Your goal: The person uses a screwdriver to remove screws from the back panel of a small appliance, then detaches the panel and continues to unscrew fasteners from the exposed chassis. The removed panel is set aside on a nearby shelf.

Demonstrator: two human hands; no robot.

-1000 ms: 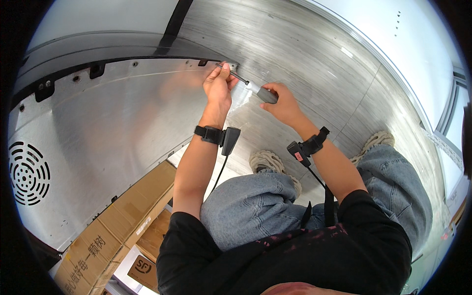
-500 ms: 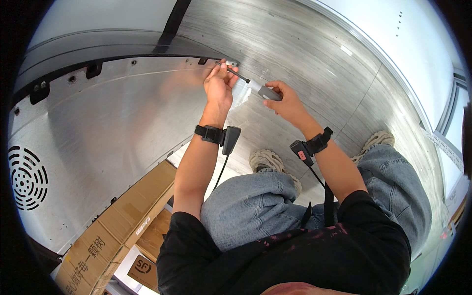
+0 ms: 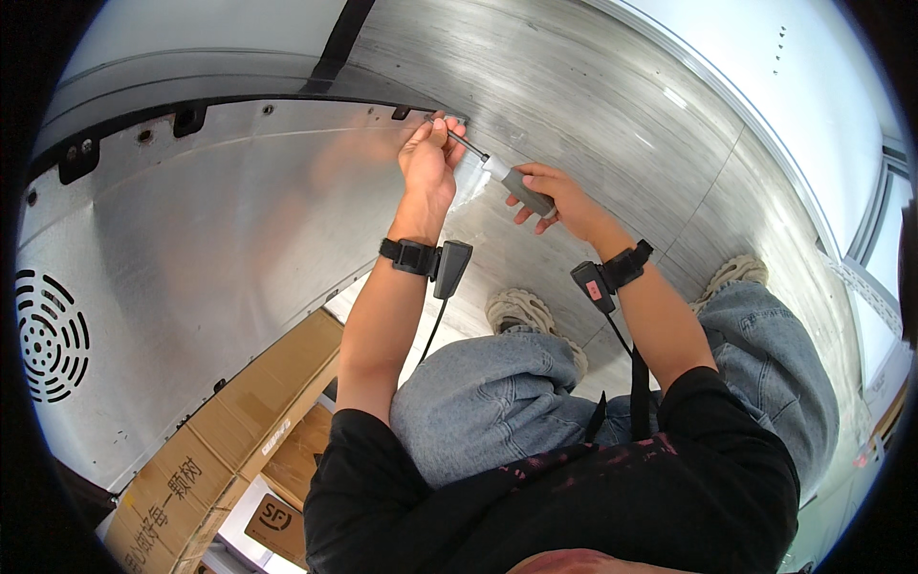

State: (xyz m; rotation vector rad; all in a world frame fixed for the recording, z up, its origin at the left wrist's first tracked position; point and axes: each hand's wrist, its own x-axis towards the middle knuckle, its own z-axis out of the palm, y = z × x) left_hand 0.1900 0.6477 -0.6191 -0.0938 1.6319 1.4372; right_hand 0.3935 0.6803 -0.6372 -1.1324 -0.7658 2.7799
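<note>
A screwdriver [image 3: 517, 189] with a thick grey and white handle and a slim dark shaft slants toward the far corner of a large metal panel [image 3: 258, 206]. My right hand [image 3: 566, 203] holds the handle, thumb and forefinger along its top and the other fingers showing below, partly spread. By the panel's corner my left hand [image 3: 427, 167] is closed, thumb and fingertips pinched around the front of the shaft. Those fingers hide the screwdriver's tip and any screw there. Dark brackets and holes line the panel's far edge, one dark bracket [image 3: 401, 113] just left of my left hand.
Round vent slots [image 3: 43, 335] pierce the panel at the left. Cardboard boxes [image 3: 239, 402] stand at its near side, lower left. Grey wood-look floor [image 3: 593, 115] lies beyond my hands, bounded at the right by a white surface [image 3: 803, 86]. My shoes [image 3: 521, 311] rest on the floor.
My right hand has shifted slightly right and nearer, its lower fingers now loosened and spread under the handle. The screwdriver's handle has tilted a little toward me. My left hand stays almost in place.
</note>
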